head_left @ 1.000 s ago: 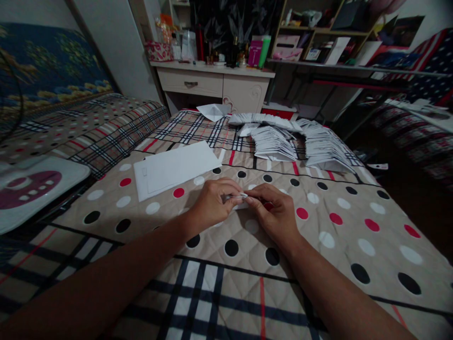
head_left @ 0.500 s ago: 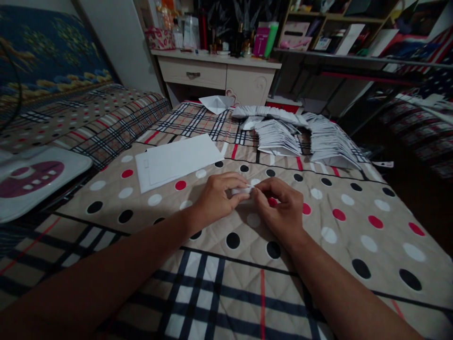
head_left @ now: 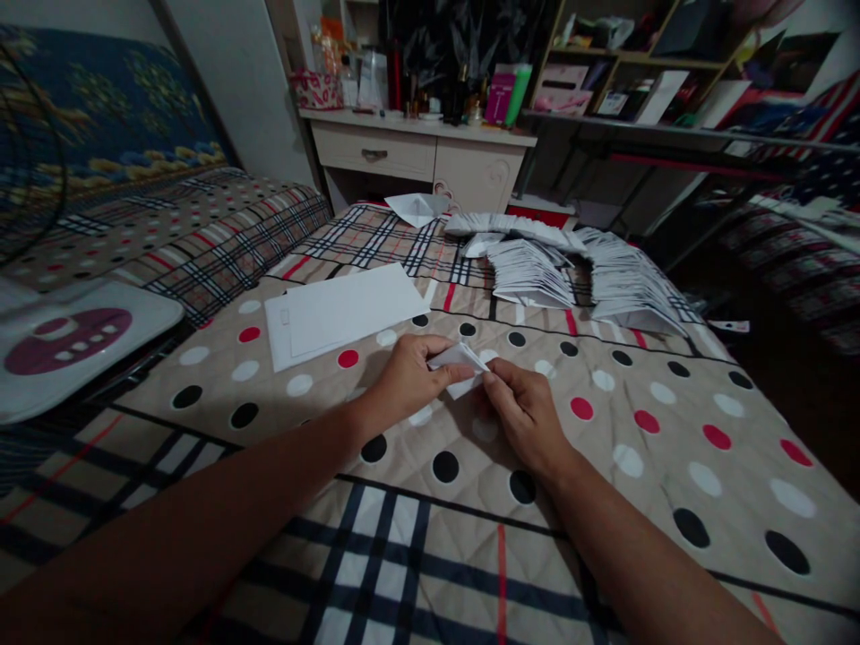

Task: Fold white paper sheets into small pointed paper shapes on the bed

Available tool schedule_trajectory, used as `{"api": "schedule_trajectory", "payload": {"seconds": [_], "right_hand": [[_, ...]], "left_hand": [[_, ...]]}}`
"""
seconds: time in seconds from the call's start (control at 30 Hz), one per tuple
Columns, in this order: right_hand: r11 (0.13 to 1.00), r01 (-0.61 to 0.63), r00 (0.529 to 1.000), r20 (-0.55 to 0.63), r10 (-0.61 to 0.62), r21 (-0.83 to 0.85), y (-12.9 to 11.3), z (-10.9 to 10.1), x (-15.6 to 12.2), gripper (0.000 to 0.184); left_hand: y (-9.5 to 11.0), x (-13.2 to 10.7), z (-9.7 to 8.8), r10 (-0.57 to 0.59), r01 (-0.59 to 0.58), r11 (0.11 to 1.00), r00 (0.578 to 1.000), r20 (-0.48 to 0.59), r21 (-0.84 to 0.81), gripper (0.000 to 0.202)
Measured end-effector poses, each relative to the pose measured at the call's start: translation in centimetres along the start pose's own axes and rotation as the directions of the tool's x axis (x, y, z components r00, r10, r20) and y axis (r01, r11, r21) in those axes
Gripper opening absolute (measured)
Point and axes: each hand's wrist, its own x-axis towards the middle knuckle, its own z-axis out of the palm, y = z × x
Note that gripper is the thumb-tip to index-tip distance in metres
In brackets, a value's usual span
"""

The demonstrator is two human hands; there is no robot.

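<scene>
A small piece of folded white paper (head_left: 463, 367) is held between my two hands, just above the patterned bedspread. My left hand (head_left: 417, 372) pinches it from the left, thumb in front and fingers behind. At its right corner, my right hand (head_left: 524, 403) grips the edge between thumb and forefinger. The paper is tilted, with its pointed folds showing. Flat on the bed to the left lies a stack of white paper sheets (head_left: 349, 309), with a small rectangle marked near its left end.
Rows of folded white paper pieces (head_left: 530, 273) stand beyond my hands, with another row (head_left: 632, 282) to their right. A larger folded paper (head_left: 417, 209) lies at the far edge. A white plastic object (head_left: 148, 309) sits at left. Behind is a cluttered dresser (head_left: 376, 148).
The folded paper has turned in my hands, so more of its face and folds now show. Both hands have shifted slightly. The view has tilted a little.
</scene>
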Motion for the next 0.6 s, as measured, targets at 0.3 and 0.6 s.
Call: {"api": "schedule_trajectory", "payload": {"seconds": [0.3,0.6], "right_hand": [[1.000,-0.027,0.990,0.136,0.025,0.013,-0.3,0.4,-0.1,0.037],[0.992,-0.058,0.997,-0.039,0.063,0.110,-0.9,0.4,-0.4,0.038]], "left_hand": [[-0.3,-0.3,0.2,0.104,-0.099,0.981,0.994,-0.021,0.169,0.039],[-0.7,0.2,-0.6,0.012,-0.013,1.000,0.999,-0.052,-0.013,0.051]]}}
